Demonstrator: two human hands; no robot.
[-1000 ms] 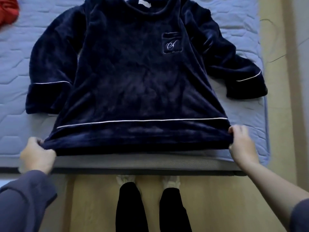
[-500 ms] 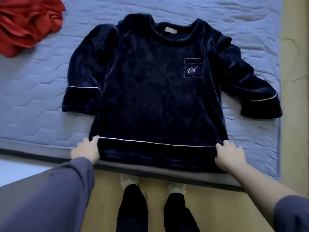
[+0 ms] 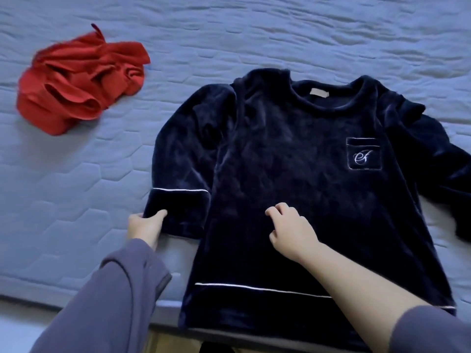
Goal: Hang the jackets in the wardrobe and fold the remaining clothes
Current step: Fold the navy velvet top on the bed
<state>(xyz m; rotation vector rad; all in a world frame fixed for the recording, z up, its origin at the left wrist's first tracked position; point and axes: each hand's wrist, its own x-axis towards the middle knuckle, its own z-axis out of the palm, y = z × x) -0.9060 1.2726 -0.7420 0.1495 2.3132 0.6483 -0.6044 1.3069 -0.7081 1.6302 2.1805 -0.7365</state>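
A dark navy velvet top (image 3: 293,174) with white piping and a small chest pocket lies face up and spread flat on the bed. My left hand (image 3: 145,225) grips the cuff of its left sleeve (image 3: 175,210), thumb on top of the fabric. My right hand (image 3: 290,230) rests on the lower middle of the top's body with its fingers loosely curled, holding nothing. The right sleeve runs out of view at the right edge.
A crumpled red garment (image 3: 79,85) lies on the pale blue quilted mattress (image 3: 63,187) at the upper left. The mattress edge runs along the bottom, with wooden floor below it.
Both hands let go of the hem corners. My left hand moved up to the left sleeve cuff and took hold of it; my right hand moved onto the top's body. The view shifted left.
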